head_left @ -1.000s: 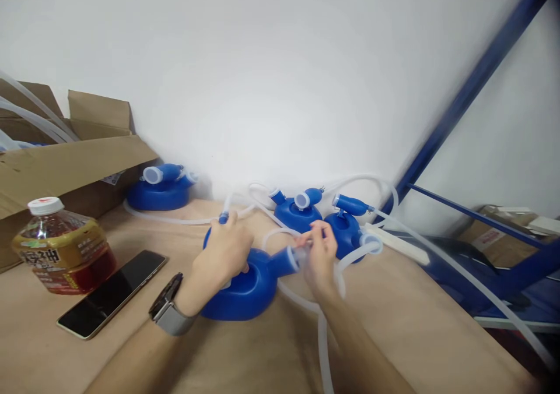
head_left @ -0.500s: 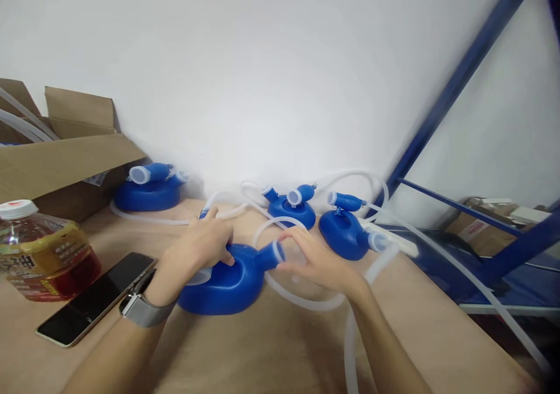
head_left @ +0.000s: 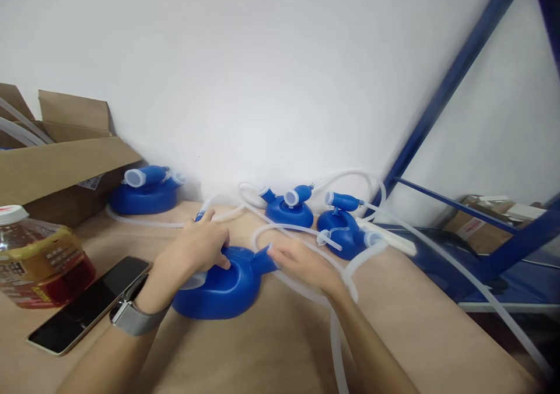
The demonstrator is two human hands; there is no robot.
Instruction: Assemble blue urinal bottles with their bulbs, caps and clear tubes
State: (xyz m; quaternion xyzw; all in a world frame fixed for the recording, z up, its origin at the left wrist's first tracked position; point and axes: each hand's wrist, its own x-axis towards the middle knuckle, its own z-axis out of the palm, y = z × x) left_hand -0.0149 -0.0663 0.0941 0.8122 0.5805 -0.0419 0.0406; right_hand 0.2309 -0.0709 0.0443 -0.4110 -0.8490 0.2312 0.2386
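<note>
A blue plastic urinal bottle [head_left: 234,298] lies on its side on the table in front of me. My left hand [head_left: 203,245] is closed on its far left part, thumb at the handle opening. Under that hand shows a translucent white cap [head_left: 195,280], partly hidden. My right hand [head_left: 301,263] is closed at the end of the bottle's neck [head_left: 263,260]; its fingers hide the rim. Just beyond this hand is a clear cap piece with a short tube [head_left: 324,238]. A white hose [head_left: 280,227] loops behind the bottle.
Similar blue bottles stand along the wall: one at left [head_left: 144,199], two [head_left: 289,214] [head_left: 336,222] at right. A drink bottle [head_left: 48,266], a phone [head_left: 90,306] and a cardboard box [head_left: 65,164] are at left. A blue metal frame [head_left: 446,85] rises at right.
My right hand's fingers have closed in on the neck's rim, where they were spread around it. The clear cap piece now shows beyond that hand. My left hand keeps its hold.
</note>
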